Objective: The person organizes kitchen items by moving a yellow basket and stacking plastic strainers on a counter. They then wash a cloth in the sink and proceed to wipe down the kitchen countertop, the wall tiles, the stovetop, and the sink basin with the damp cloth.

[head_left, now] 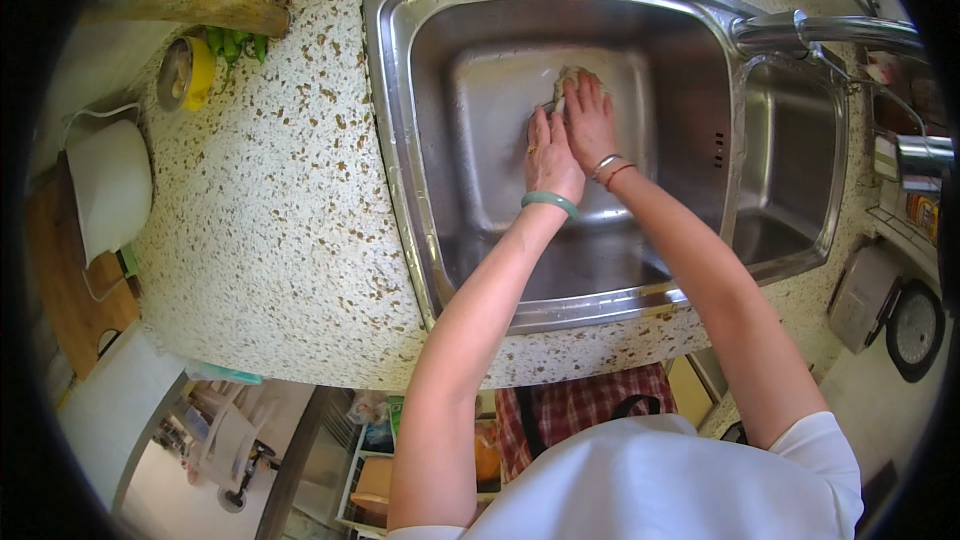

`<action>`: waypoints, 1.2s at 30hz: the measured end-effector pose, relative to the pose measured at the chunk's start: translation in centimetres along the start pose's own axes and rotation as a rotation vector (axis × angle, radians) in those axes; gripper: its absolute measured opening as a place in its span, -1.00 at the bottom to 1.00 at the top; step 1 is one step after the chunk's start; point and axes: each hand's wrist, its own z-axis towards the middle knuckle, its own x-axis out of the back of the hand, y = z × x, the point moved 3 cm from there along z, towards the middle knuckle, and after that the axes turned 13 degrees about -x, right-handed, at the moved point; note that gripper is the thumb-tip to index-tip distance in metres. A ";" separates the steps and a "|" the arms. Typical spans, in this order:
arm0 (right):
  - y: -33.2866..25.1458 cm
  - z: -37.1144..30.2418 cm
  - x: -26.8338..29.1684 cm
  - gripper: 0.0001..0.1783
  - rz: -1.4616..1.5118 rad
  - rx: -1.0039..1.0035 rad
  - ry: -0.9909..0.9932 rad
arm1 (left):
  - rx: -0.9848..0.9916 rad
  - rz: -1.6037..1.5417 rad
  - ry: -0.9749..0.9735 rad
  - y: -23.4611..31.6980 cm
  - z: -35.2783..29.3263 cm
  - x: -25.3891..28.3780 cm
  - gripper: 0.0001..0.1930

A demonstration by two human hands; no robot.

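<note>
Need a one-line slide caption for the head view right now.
Both hands, left hand and right hand, press a pale scrubbing pad against the floor of a stainless steel sink set in a speckled countertop.

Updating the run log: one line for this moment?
left hand: on sink floor | right hand: pressing beige cloth | faucet: no water visible

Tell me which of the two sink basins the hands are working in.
The large left basin: both the left hand and right hand press a pale scrubbing pad on its floor. The smaller right basin holds no hands.
</note>
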 end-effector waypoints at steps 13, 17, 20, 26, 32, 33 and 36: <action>-4.8 -10.4 -1.0 -0.55 0.206 0.139 -0.751 | 0.621 -0.321 -0.017 -2.7 -6.2 0.6 -0.38; -1.5 -8.2 3.7 -0.76 0.578 -0.198 -0.857 | 0.605 -0.808 -0.046 -0.4 -6.2 0.6 -0.26; 1.4 -6.3 8.9 -0.84 0.829 -0.364 -0.617 | 0.421 -0.881 -0.060 3.3 -4.4 2.2 -0.19; 3.5 -3.5 18.2 -0.66 1.184 -0.665 -0.483 | 0.321 -0.620 -0.070 5.9 -1.6 3.7 -0.57; 10.0 3.1 29.1 -0.15 1.164 -0.749 -0.025 | 0.509 -1.074 -0.022 9.7 1.5 5.1 -0.39; 11.5 3.9 29.4 -0.14 1.173 -0.736 -0.002 | 0.553 -1.121 -0.104 10.2 1.8 5.1 -0.38; 13.8 5.2 30.4 -0.18 1.108 -0.771 -0.028 | 0.626 -1.107 -0.100 12.5 2.5 6.1 -0.37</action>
